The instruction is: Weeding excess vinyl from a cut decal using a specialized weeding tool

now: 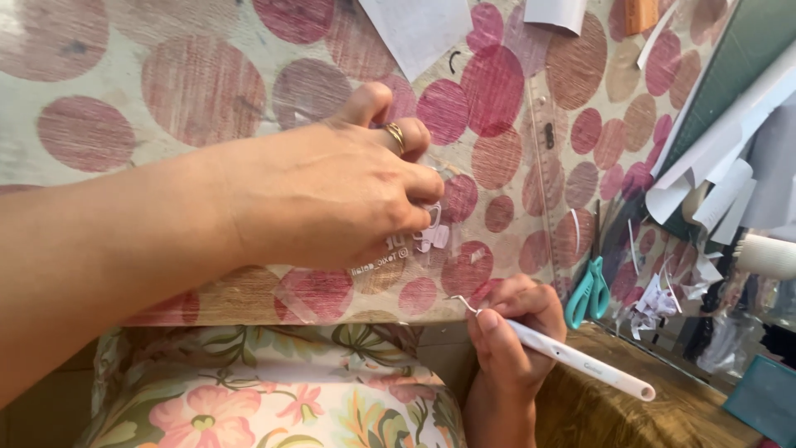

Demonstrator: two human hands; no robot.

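A person at a worktop [191, 91] covered in a cloth of pink and red dots works on a clear plastic sheet [506, 166] carrying small white cut-out shapes [431, 232]. The left hand [332, 195], a gold ring [395, 135] on one finger, reaches across the sheet with its fingertips bunched tightly together, pinching at or pressing on the white shapes; whether a piece is actually lifted between the fingers cannot be told, since the knuckles hide the contact. The right hand [510, 332] sits at the worktop's near edge, closed in a pen-like grip around a slim white weeding tool [572, 358], its fine metal hook pointing toward the sheet's lower border but not visibly touching it.

The risks look small but real. The white shapes appear thin and delicate, and a pull at the wrong angle could tear one or lift a neighbouring piece that should stay put. The hook is sharp and rests close to the left hand's fingers, so a slip could scratch the clear sheet or nick skin. The sheet overhangs the near edge slightly, above a floral-print lap [274, 390], and could slide if the pressing hand lets go.

To the right, teal-handled scissors [587, 292] lie among curled white paper scraps [663, 303], and loose white sheets [721, 166] crowd the worktop's far side.
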